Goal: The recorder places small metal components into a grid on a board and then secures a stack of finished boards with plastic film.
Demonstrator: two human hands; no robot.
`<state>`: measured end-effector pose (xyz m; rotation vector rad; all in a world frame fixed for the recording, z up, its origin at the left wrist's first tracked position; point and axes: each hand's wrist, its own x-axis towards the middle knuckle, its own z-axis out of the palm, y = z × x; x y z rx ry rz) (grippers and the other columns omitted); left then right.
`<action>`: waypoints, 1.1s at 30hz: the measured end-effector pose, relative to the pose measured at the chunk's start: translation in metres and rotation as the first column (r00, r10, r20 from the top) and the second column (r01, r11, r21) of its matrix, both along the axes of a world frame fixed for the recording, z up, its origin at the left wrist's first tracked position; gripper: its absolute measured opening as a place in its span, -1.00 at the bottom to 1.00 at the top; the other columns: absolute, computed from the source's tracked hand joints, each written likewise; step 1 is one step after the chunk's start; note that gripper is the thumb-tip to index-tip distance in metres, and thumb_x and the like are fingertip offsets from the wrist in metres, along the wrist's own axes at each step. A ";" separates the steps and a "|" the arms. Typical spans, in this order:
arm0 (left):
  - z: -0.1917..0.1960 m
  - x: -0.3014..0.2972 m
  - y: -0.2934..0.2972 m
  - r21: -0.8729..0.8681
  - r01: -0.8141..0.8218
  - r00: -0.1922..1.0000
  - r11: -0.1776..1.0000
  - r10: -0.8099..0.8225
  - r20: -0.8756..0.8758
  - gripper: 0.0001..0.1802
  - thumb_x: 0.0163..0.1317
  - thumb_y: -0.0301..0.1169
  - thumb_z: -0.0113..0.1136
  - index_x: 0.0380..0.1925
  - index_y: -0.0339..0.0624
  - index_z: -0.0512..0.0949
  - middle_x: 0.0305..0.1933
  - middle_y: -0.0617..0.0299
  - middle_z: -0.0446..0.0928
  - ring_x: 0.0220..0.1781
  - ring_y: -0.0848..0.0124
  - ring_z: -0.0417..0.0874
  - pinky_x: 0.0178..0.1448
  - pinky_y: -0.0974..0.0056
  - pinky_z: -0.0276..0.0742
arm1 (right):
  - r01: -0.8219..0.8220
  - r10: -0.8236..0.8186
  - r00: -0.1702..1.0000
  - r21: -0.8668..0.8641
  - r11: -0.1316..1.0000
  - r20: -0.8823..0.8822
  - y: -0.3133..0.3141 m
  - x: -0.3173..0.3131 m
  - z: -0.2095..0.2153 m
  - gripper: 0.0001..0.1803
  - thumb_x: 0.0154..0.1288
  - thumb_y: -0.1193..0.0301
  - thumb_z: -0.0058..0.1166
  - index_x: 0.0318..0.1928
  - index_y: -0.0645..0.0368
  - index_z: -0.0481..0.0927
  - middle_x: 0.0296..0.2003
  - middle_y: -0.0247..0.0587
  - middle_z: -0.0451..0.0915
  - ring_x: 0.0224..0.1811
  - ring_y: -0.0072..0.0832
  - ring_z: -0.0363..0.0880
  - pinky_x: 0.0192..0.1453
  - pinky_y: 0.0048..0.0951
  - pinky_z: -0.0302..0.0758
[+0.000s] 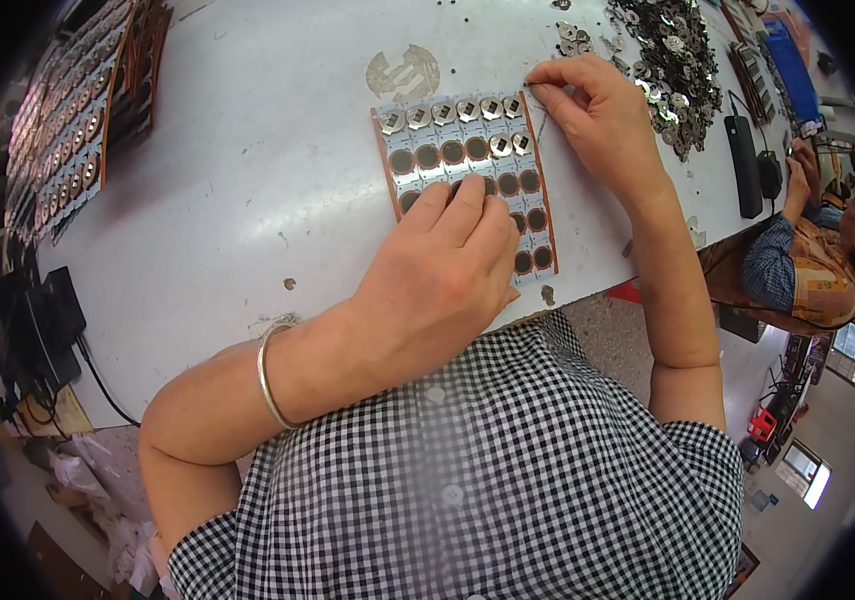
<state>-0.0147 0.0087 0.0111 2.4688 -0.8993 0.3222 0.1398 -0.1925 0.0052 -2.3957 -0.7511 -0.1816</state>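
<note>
- A flat panel (447, 130) with orange-brown side edges lies at the upper centre of the frame, on the pale table (217, 220), partly covered by the person's left arm side.
- Shiny metal pieces (444, 112) with dark marks at their middles fill the panel's top row; two more sit at the right end of the second row.
- Dark round spots (452, 151) ringed in reddish brown show along the rest of that second row and in the rows below.
- The left hand (437, 260) lies over the panel's middle and lower left, fingers bent and reaching up the frame; its fingertips are partly hidden, so I cannot tell whether it grips anything.
- The right hand (602, 120) is just beside the panel's upper right corner, thumb and forefinger brought close together; whether they pinch a small part I cannot tell.
- A heap of small metal parts (677, 70) spreads at the upper right, with a few loose discs (574, 40) near its left side.
- Stacked panels (62, 130) stand at the upper left.
- A black, bar-shaped device (742, 165) lies at the right, near a seated co-worker (812, 260).
</note>
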 end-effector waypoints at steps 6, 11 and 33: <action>-0.002 0.000 0.000 -0.015 -0.013 1.000 1.000 0.013 0.001 -0.34 -0.16 -0.25 0.55 -0.03 -0.39 0.62 0.07 -0.05 0.53 0.28 -0.01 0.53 0.34 -0.02 0.49 | 0.109 -0.103 0.960 0.008 0.994 -0.260 -0.002 0.000 0.021 -0.77 0.42 0.43 0.23 0.02 0.18 0.74 -0.34 -0.41 0.68 -0.38 -0.74 0.44 -0.29 -0.62 0.44; 0.002 0.001 0.002 0.000 0.004 1.000 1.000 -0.004 -0.017 -0.34 -0.16 -0.25 0.55 -0.03 -0.39 0.62 0.07 -0.04 0.52 0.28 -0.01 0.53 0.34 -0.01 0.49 | 0.131 -0.143 0.968 -0.069 0.989 -0.205 0.002 0.006 0.014 -0.77 0.43 0.38 0.24 0.01 0.20 0.74 -0.35 -0.41 0.69 -0.34 -0.73 0.51 -0.25 -0.61 0.47; -0.004 -0.003 0.000 0.019 -0.020 0.999 1.000 0.019 0.038 -0.40 -0.12 -0.33 0.49 -0.03 -0.43 0.63 0.09 -0.11 0.55 0.28 -0.05 0.55 0.38 -0.05 0.47 | -0.301 0.275 0.911 -0.037 0.953 -0.308 0.020 -0.028 0.033 -0.88 0.49 0.46 0.09 -0.18 0.29 0.54 -0.45 -0.34 0.51 -0.45 -0.63 0.37 -0.33 -0.52 0.40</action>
